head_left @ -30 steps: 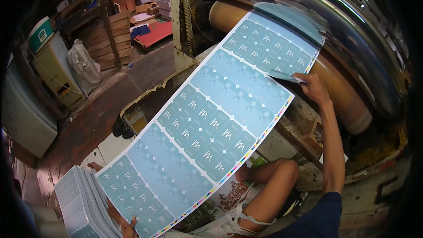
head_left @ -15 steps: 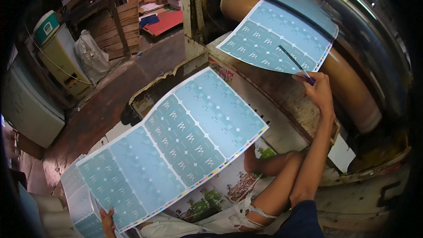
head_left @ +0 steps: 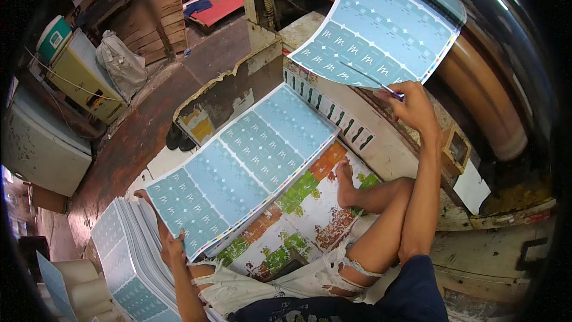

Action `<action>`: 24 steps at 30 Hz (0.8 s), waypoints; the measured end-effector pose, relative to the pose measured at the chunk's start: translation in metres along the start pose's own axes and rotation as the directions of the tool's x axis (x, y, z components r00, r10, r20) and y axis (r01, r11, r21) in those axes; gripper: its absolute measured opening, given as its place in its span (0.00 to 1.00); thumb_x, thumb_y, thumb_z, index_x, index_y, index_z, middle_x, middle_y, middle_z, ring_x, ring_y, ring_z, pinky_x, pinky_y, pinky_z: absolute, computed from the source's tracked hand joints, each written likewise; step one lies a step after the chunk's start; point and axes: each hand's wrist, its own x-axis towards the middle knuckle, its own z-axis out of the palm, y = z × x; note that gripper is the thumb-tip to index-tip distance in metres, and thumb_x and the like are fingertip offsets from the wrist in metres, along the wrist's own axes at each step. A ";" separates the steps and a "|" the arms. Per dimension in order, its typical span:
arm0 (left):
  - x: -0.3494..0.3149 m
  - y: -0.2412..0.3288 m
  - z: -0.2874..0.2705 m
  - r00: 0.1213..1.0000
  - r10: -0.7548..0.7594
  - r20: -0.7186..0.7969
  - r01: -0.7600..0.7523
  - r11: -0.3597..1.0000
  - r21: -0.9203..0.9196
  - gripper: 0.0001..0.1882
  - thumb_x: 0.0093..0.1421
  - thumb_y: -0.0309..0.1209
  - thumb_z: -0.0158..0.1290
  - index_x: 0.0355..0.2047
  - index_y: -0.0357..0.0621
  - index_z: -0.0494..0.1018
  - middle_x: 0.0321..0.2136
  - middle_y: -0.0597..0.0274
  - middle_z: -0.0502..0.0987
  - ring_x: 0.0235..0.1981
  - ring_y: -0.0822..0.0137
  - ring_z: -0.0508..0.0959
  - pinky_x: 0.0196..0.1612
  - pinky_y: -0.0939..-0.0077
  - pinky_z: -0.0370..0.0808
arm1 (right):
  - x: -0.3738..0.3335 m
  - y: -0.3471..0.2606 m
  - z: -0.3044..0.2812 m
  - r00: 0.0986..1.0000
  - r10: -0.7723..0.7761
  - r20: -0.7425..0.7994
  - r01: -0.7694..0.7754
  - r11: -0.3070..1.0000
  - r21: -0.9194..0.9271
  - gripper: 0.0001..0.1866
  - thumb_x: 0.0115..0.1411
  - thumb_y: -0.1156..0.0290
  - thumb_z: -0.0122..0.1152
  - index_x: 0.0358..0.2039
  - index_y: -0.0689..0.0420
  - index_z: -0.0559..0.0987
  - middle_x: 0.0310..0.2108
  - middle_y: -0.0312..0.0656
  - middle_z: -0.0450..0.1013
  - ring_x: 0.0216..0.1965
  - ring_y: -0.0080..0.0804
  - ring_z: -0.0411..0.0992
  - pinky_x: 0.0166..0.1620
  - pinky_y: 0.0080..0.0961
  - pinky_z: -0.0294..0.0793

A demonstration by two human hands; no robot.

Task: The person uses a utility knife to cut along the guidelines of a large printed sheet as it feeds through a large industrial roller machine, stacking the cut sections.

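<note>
My left hand grips the near left edge of a blue-green printed sheet, thumb on top. That sheet lies fairly flat on a low stack in front of me. My right hand is closed around the purple handle of a thin, pointed metal tool; whether it is a blade or scissors I cannot make out. Its shaft lies across the lower edge of a second printed sheet, which hangs curved from the machine's roller. The right fingers are close to that sheet's lower edge.
A brown roller curves down the right side. A thick pile of printed sheets leans at my left. My bare foot rests on a patterned printed sheet. Dark sandals, a white sack and a cabinet stand beyond.
The held sheet has come down from a raised, bent position onto the stack, and my left hand moved forward with it. My right hand shifted slightly left, and the sheet on the roller reaches farther out.
</note>
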 end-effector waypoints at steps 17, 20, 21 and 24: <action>-0.034 -0.008 0.116 0.920 -0.329 -0.215 0.346 0.420 0.839 0.83 0.30 0.41 0.76 0.65 0.56 0.14 0.66 0.32 0.23 0.62 0.31 0.55 0.60 0.44 0.63 | 0.003 -0.043 0.001 0.877 -0.018 0.480 -0.025 0.996 0.083 0.13 0.54 0.69 0.65 0.23 0.69 0.80 0.10 0.47 0.69 0.11 0.33 0.71 0.18 0.28 0.70; -0.039 -0.013 0.104 0.939 -0.257 -0.228 0.320 0.412 0.853 0.81 0.32 0.38 0.75 0.65 0.58 0.15 0.66 0.31 0.23 0.61 0.31 0.59 0.57 0.46 0.68 | 0.001 -0.054 0.004 0.867 -0.229 0.444 0.217 0.973 0.078 0.11 0.52 0.69 0.65 0.25 0.67 0.81 0.14 0.53 0.72 0.16 0.42 0.73 0.25 0.32 0.73; -0.039 -0.009 0.105 0.937 -0.266 -0.226 0.316 0.371 0.873 0.81 0.32 0.39 0.75 0.65 0.59 0.15 0.66 0.31 0.23 0.61 0.31 0.59 0.57 0.46 0.68 | 0.000 -0.056 0.004 0.868 -0.233 0.439 0.221 0.972 0.079 0.11 0.52 0.69 0.65 0.25 0.67 0.81 0.14 0.53 0.72 0.16 0.42 0.73 0.25 0.32 0.73; -0.039 0.006 0.117 0.924 -0.329 -0.192 0.310 0.355 0.882 0.83 0.29 0.43 0.76 0.66 0.56 0.16 0.65 0.30 0.22 0.62 0.30 0.54 0.59 0.45 0.65 | -0.005 -0.060 0.004 0.826 -0.303 0.476 0.305 0.949 0.075 0.10 0.51 0.69 0.64 0.25 0.66 0.82 0.17 0.55 0.74 0.21 0.47 0.74 0.29 0.35 0.74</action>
